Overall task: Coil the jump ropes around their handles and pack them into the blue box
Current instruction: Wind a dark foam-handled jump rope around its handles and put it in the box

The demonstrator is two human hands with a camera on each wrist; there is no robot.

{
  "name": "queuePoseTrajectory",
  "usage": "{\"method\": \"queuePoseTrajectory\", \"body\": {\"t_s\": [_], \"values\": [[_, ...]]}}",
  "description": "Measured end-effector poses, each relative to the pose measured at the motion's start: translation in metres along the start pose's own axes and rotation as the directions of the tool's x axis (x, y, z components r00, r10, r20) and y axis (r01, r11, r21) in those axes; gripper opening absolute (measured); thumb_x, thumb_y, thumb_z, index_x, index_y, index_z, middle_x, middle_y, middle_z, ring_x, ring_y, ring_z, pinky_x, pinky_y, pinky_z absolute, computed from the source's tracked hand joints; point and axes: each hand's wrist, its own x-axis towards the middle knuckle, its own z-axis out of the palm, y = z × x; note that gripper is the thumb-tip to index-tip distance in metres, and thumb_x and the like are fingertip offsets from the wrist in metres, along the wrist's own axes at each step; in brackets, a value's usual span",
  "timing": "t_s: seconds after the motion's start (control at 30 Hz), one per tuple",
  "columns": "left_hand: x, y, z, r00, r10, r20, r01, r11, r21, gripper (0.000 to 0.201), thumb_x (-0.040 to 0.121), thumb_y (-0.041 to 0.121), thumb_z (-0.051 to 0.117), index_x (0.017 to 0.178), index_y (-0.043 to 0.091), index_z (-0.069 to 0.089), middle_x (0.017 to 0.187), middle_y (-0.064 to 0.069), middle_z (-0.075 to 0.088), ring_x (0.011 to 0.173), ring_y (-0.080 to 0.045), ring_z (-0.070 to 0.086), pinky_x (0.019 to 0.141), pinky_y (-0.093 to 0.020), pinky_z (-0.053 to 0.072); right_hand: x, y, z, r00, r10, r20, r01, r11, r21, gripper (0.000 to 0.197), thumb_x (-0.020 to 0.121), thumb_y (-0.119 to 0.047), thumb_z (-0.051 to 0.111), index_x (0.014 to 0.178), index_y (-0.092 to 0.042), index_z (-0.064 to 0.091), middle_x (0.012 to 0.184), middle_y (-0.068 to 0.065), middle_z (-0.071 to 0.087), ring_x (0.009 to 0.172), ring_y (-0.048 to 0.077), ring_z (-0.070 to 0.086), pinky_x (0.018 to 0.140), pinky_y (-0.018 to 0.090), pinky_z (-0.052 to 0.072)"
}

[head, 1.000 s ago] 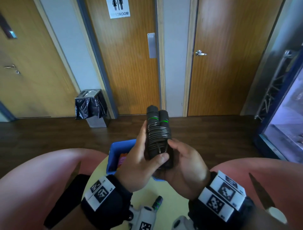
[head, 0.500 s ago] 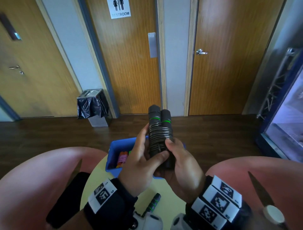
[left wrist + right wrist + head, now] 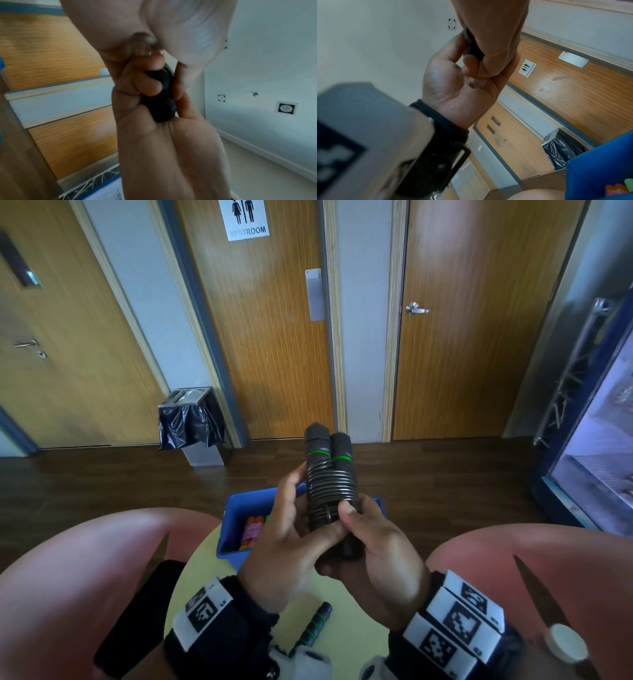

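Observation:
A black jump rope has its two green-ringed handles side by side, with the cord coiled tightly round them. I hold it upright above the blue box. My left hand grips the lower part from the left, its thumb across the front. My right hand grips from the right, its thumb pressing the lowest coils. In the left wrist view the handles' butt ends sit between the fingers of my left hand. In the right wrist view my right hand wraps a handle.
The blue box stands on a round yellow table and holds a pink-and-orange coiled rope. Another black handle with green rings lies on the table near my wrists. Pink seats flank the table. A bin stands by the doors.
Both hands keep their hold on the coiled rope. My right thumb has slid slightly left over the lowest coils.

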Motion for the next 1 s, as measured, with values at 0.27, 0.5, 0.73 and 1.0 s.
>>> {"method": "queuePoseTrajectory", "body": {"t_s": [0.27,0.5,0.73,1.0], "values": [[0.005,0.004,-0.010,0.998,0.056,0.033,-0.058,0.996,0.064,0.073,0.079,0.032,0.066,0.143,0.033,0.030,0.117,0.002,0.070,0.108,-0.011,0.066,0.082,-0.025,0.053,0.006,-0.008,0.007,0.998,-0.053,0.036,0.054,0.998,-0.022,0.047,0.090,-0.030,0.060,0.125,-0.001,0.047,0.089,0.017,0.069,0.067,0.031,0.059,0.062,0.041,0.044],[0.003,0.001,-0.009,0.995,0.099,0.025,-0.101,0.990,0.100,0.069,0.091,0.027,0.059,0.150,0.021,0.024,0.126,0.004,0.066,0.120,-0.014,0.061,0.094,-0.024,0.049,0.009,-0.001,0.005,0.997,-0.071,0.017,0.071,0.997,-0.031,0.046,0.084,-0.031,0.054,0.123,-0.006,0.052,0.099,0.024,0.067,0.084,0.040,0.056,0.071,0.051,0.040],[0.004,0.002,-0.007,0.997,0.063,-0.038,-0.065,0.996,-0.052,0.059,0.085,0.008,0.055,0.140,0.025,0.038,0.095,0.000,0.074,0.071,-0.005,0.067,0.061,-0.015,0.051,0.010,-0.004,0.006,0.991,-0.107,0.074,0.116,0.984,-0.134,0.043,0.086,-0.032,0.051,0.122,-0.008,0.050,0.088,0.017,0.065,0.063,0.028,0.059,0.054,0.034,0.043],[0.004,0.000,-0.005,0.990,0.065,-0.124,-0.080,0.990,-0.120,0.058,0.086,0.011,0.056,0.141,0.024,0.043,0.096,-0.010,0.072,0.065,-0.012,0.064,0.052,-0.018,0.049,0.011,0.002,0.009,0.990,-0.121,0.078,0.133,0.973,-0.189,0.042,0.087,-0.033,0.049,0.121,-0.009,0.049,0.077,0.007,0.065,0.056,0.020,0.056,0.052,0.033,0.043]]}}
